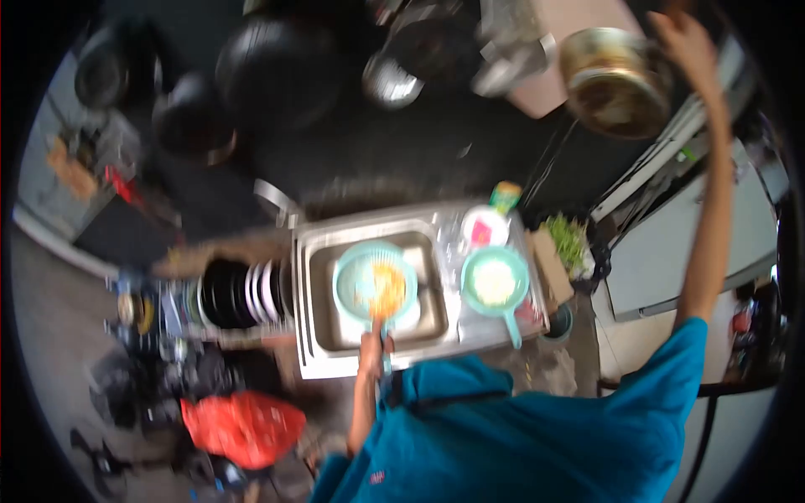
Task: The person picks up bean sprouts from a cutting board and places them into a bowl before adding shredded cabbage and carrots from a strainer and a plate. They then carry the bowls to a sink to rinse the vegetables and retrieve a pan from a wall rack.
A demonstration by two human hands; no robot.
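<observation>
My left hand [371,352] is closed round the handle of a turquoise colander [345,267] held over the sink. Orange shredded food [388,287] lies in the colander's right half. My right arm stretches far up to the right, and my right hand [686,46] is raised beside a stained metal pot [616,84] on the dark wall. Its fingers look spread, though blurred and partly lost in the dark at the top edge. A second turquoise strainer [512,302] with a handle sits on the drainboard, holding pale food [494,281].
The steel sink [314,293] has a drainboard to its right with a white bowl [485,226] and a green-yellow packet [505,196]. Plates [251,293] stand in a rack at left. Pans [272,71] hang above. Leafy greens [568,239] and a red bag [243,426] are nearby.
</observation>
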